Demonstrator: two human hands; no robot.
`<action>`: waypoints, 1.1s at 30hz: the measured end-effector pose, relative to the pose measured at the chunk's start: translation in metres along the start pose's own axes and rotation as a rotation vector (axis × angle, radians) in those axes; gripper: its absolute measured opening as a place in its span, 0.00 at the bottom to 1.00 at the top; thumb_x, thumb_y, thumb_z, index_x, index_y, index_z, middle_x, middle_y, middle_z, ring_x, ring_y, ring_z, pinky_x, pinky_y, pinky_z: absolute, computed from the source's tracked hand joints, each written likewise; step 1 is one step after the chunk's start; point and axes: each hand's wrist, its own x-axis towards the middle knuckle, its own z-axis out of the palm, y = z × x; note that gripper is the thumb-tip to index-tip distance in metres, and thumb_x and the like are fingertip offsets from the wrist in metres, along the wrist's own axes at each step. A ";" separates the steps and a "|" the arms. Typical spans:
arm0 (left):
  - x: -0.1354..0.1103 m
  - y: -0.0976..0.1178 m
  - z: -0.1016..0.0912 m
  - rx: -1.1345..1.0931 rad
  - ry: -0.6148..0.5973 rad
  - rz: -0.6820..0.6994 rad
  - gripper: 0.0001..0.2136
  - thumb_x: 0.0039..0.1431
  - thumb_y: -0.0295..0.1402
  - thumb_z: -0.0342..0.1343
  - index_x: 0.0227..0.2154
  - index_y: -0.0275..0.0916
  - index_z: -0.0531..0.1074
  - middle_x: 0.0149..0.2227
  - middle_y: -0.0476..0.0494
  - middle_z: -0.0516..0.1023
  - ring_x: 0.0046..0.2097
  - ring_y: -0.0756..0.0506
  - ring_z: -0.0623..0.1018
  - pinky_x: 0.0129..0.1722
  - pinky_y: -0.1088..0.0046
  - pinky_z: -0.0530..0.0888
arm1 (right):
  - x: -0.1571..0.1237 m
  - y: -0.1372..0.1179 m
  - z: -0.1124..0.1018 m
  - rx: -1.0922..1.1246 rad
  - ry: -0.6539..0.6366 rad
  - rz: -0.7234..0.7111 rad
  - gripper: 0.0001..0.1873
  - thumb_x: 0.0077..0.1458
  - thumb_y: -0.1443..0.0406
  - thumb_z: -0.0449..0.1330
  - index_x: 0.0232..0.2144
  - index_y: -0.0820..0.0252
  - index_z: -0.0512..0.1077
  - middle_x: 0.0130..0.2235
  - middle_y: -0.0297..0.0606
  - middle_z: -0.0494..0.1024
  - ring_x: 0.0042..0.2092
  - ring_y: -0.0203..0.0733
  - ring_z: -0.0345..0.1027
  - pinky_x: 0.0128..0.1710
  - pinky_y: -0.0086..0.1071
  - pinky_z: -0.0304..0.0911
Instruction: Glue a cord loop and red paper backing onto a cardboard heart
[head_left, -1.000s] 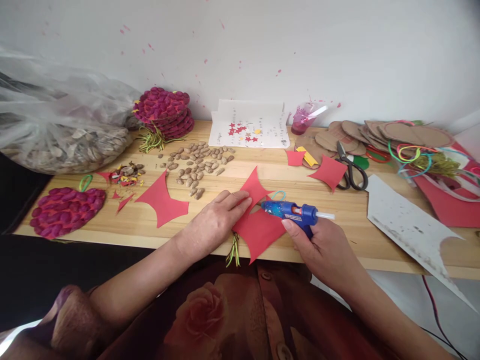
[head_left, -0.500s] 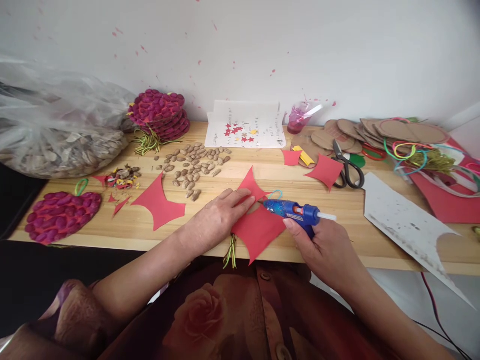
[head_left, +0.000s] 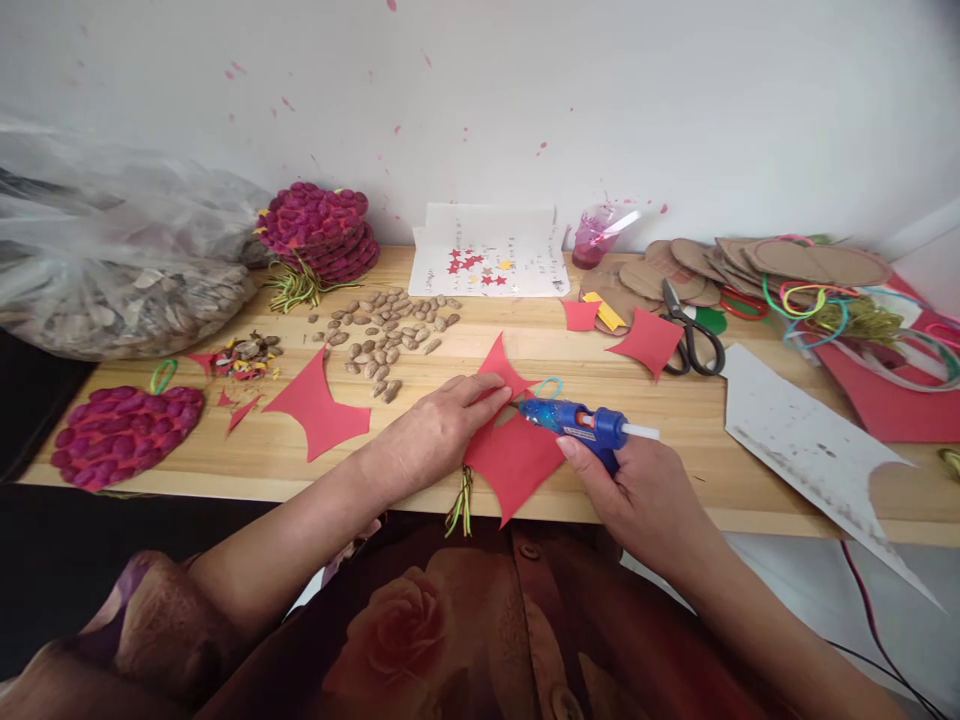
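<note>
Left hand [head_left: 431,432] lies flat, fingers together, pressing the red paper [head_left: 517,462] at the table's [head_left: 705,445] near edge. Right hand [head_left: 645,495] fingers wrap the glue gun [head_left: 581,425]; its nozzle points to 9 o'clock over the paper.

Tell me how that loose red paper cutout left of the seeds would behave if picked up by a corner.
Probably floppy: the red paper cutout looks thin and lies flat on the wooden table. Likely very light, so a push should slide it, not roll it.
</note>
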 end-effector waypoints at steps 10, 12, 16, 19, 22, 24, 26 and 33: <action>0.007 0.005 -0.011 -0.075 -0.137 -0.075 0.21 0.69 0.25 0.43 0.63 0.42 0.61 0.58 0.38 0.67 0.55 0.44 0.73 0.57 0.65 0.72 | 0.001 0.006 0.000 -0.103 0.055 0.004 0.24 0.66 0.52 0.49 0.29 0.60 0.75 0.27 0.42 0.78 0.28 0.46 0.70 0.28 0.33 0.55; 0.008 0.006 -0.012 -0.083 -0.144 -0.079 0.21 0.69 0.25 0.43 0.63 0.43 0.61 0.57 0.39 0.67 0.52 0.45 0.75 0.55 0.67 0.72 | 0.001 0.006 0.000 -0.117 0.060 0.010 0.24 0.66 0.52 0.48 0.29 0.60 0.75 0.26 0.42 0.78 0.29 0.46 0.71 0.28 0.33 0.54; 0.009 0.006 -0.013 -0.083 -0.135 -0.074 0.21 0.69 0.25 0.43 0.62 0.44 0.63 0.53 0.41 0.70 0.46 0.47 0.76 0.50 0.70 0.73 | 0.002 0.006 -0.001 -0.142 0.066 0.009 0.26 0.66 0.51 0.47 0.28 0.60 0.75 0.26 0.43 0.78 0.30 0.48 0.72 0.28 0.34 0.55; 0.011 0.004 -0.014 -0.059 -0.137 -0.068 0.22 0.67 0.24 0.43 0.61 0.45 0.64 0.51 0.42 0.70 0.42 0.49 0.76 0.47 0.71 0.74 | 0.002 0.007 -0.001 -0.155 0.077 0.008 0.25 0.66 0.51 0.48 0.29 0.60 0.76 0.27 0.44 0.78 0.32 0.49 0.73 0.28 0.34 0.55; 0.014 0.002 -0.016 -0.023 -0.149 -0.056 0.23 0.65 0.22 0.43 0.60 0.45 0.65 0.51 0.42 0.69 0.40 0.49 0.76 0.44 0.72 0.74 | 0.001 0.009 -0.001 -0.164 0.086 0.005 0.25 0.66 0.52 0.48 0.29 0.60 0.76 0.27 0.44 0.78 0.32 0.49 0.74 0.29 0.35 0.55; 0.016 0.001 -0.017 -0.012 -0.161 -0.054 0.23 0.65 0.22 0.43 0.60 0.45 0.65 0.51 0.42 0.69 0.39 0.50 0.75 0.42 0.73 0.74 | 0.000 0.010 0.000 -0.164 0.088 0.004 0.25 0.66 0.51 0.48 0.28 0.60 0.75 0.27 0.44 0.78 0.32 0.49 0.74 0.28 0.35 0.55; 0.018 0.000 -0.017 -0.013 -0.171 -0.056 0.24 0.65 0.22 0.43 0.61 0.45 0.64 0.50 0.43 0.69 0.38 0.50 0.75 0.42 0.74 0.74 | -0.001 0.011 0.000 -0.166 0.093 0.002 0.25 0.66 0.51 0.48 0.27 0.60 0.75 0.26 0.43 0.77 0.32 0.49 0.73 0.28 0.34 0.54; 0.018 -0.004 -0.012 -0.050 -0.160 -0.058 0.22 0.67 0.25 0.44 0.61 0.48 0.66 0.47 0.44 0.69 0.37 0.51 0.73 0.41 0.75 0.72 | 0.000 0.011 -0.001 -0.127 0.086 0.028 0.24 0.65 0.51 0.49 0.29 0.59 0.75 0.29 0.44 0.80 0.33 0.48 0.73 0.29 0.34 0.56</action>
